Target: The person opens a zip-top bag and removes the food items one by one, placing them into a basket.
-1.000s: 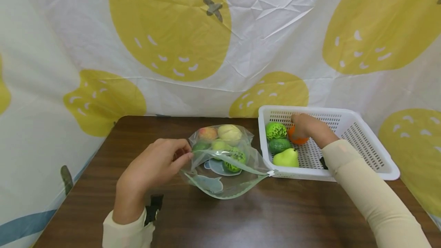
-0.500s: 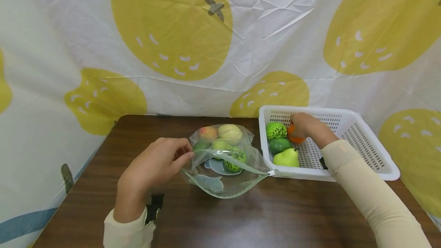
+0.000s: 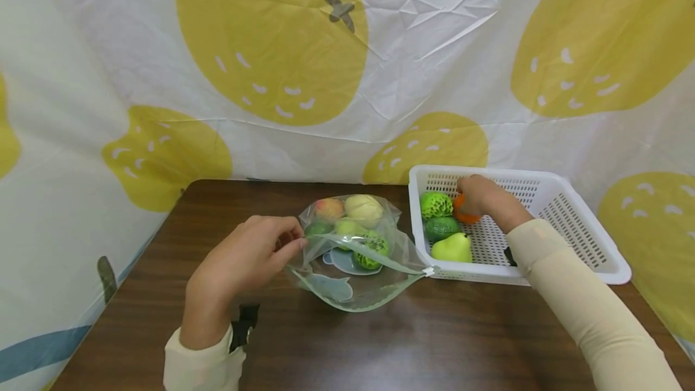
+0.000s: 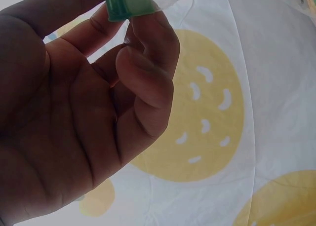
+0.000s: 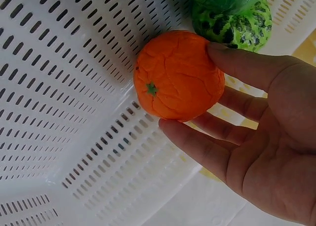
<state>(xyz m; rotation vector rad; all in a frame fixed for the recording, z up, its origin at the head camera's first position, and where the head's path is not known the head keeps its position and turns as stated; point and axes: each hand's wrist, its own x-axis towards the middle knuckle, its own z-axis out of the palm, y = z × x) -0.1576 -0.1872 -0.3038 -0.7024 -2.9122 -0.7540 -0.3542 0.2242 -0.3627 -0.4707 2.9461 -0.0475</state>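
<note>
A clear zip bag (image 3: 391, 285) with pale dolphin-like prints lies on the dark wooden table (image 3: 434, 343), its mouth gaping toward me. My left hand (image 3: 247, 261) pinches the left corner of the mouth; the left wrist view shows the bag's green edge (image 4: 129, 5) at the fingertips. Inside the bag are a peach (image 3: 329, 207), a pale yellow fruit (image 3: 362, 207) and several green ones. In the white basket (image 3: 575, 276), my right hand (image 3: 483, 198) holds an orange mandarin (image 5: 177, 78), thumb on one side and fingers on the other.
A yellow-green pear (image 3: 453, 249), a dark green fruit (image 3: 441, 229) and a bumpy bright green fruit (image 3: 436, 204) lie along the basket's left side. The bag's white zip slider (image 3: 429, 271) is close against the basket's front left corner. A lemon-patterned curtain (image 3: 304, 149) hangs behind the table.
My right fingers have settled around the mandarin, which shifts slightly within the basket. The left hand and bag stay nearly in place.
</note>
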